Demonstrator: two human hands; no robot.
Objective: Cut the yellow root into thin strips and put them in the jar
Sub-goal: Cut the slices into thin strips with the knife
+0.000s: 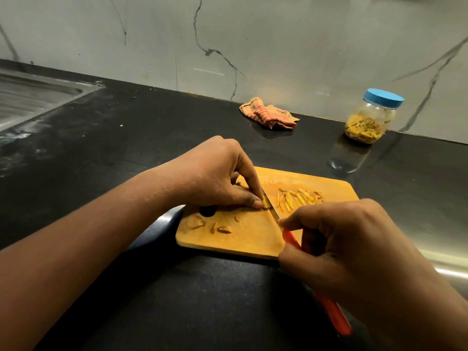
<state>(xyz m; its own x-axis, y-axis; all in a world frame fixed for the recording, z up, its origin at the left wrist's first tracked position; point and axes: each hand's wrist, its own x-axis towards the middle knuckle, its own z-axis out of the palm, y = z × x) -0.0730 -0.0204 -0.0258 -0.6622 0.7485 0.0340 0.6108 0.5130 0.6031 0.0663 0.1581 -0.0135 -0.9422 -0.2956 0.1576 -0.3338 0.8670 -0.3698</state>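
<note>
While the right hand (354,249) grips the knife (272,211) by its red handle, the blade rests against the root stub (265,202) pinched by the left hand (217,178) on the board (248,239). Risk: the stub is small, and a slip would likely nick a fingertip. Cut strips (298,198) lie beyond; jar (369,117) farther off, lid on.

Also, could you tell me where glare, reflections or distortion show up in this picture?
Head view: the back edge of the counter runs slanted and slightly bowed by the wide lens; its glossy top mirrors the jar just in front of it; a bright glare patch sits beside the cutting board at its left corner; the light is dim and warm.
</note>
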